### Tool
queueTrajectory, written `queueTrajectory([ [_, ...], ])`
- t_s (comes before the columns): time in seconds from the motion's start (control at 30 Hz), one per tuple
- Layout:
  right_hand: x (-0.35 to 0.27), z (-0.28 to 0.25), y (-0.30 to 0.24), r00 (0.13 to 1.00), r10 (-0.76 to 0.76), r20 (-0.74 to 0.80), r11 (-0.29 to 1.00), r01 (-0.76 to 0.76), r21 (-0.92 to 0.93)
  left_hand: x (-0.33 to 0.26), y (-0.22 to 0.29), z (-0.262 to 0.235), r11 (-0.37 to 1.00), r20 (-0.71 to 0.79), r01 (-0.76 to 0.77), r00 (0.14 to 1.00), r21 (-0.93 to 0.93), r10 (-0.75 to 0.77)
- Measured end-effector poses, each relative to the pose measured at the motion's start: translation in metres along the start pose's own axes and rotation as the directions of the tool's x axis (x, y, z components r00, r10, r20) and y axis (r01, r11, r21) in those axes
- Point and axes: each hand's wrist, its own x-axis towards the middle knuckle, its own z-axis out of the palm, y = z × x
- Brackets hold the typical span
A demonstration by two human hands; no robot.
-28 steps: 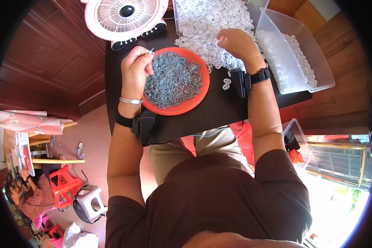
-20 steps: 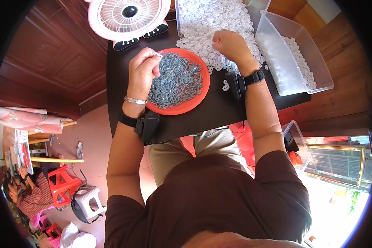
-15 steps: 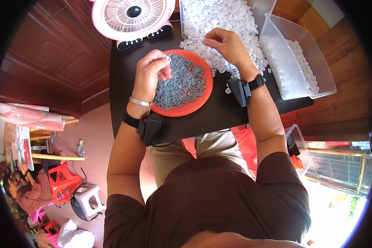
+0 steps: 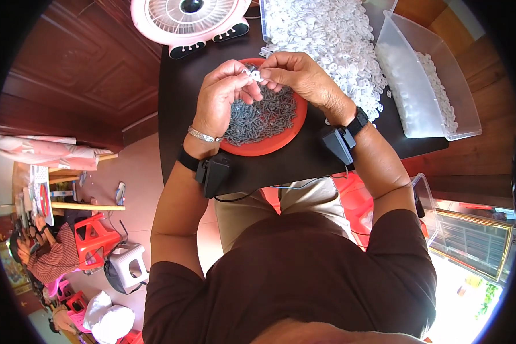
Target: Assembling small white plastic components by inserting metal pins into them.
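Note:
Above a red plate (image 4: 300,120) heaped with small grey screw-like pieces (image 4: 261,123), my two hands meet. My left hand (image 4: 218,97) pinches a small white plastic piece with holes (image 4: 254,74) between thumb and fingers. From the other side, the thumb and forefinger of my right hand (image 4: 304,77) close at the same white part; whether this is one piece or two touching is too small to tell. Just beyond my right hand, a large pile of similar white pieces (image 4: 327,40) spreads over the dark table (image 4: 281,175).
A pink fan (image 4: 192,40) stands at the far left of the table. On the right is a clear plastic bin (image 4: 410,97) with more white pieces. Another person (image 4: 54,255) sits at the left near a red stool (image 4: 92,238) and a white stool (image 4: 129,264).
My right hand has come left and down from the white pile to meet my left hand. My left hand still pinches a white piece. The whole view has shifted slightly.

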Motion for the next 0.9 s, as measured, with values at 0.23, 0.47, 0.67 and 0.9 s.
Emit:
queueTrajectory([
  [0.23,-0.0036,-0.0004,-0.0037,0.999,-0.028,0.044,0.998,0.025,0.064,0.0007,-0.002,-0.0002,1.0,-0.013,-0.012,1.0,-0.007,0.012],
  [0.47,-0.0022,0.0001,-0.0008,0.996,-0.052,0.072,0.995,0.046,0.085,0.0018,-0.0022,0.0029,0.998,0.008,-0.017,1.0,0.062,0.017],
  [0.67,-0.0015,0.0021,0.0016,0.995,-0.06,0.078,0.998,0.057,0.039,0.0018,-0.0039,0.0031,0.992,0.036,-0.033,0.999,0.12,0.029],
  [0.9,0.0019,0.0,0.0038,0.999,-0.012,-0.042,0.993,0.017,0.117,0.0013,-0.0067,-0.0043,0.986,-0.089,0.005,0.996,0.165,0.01],
])
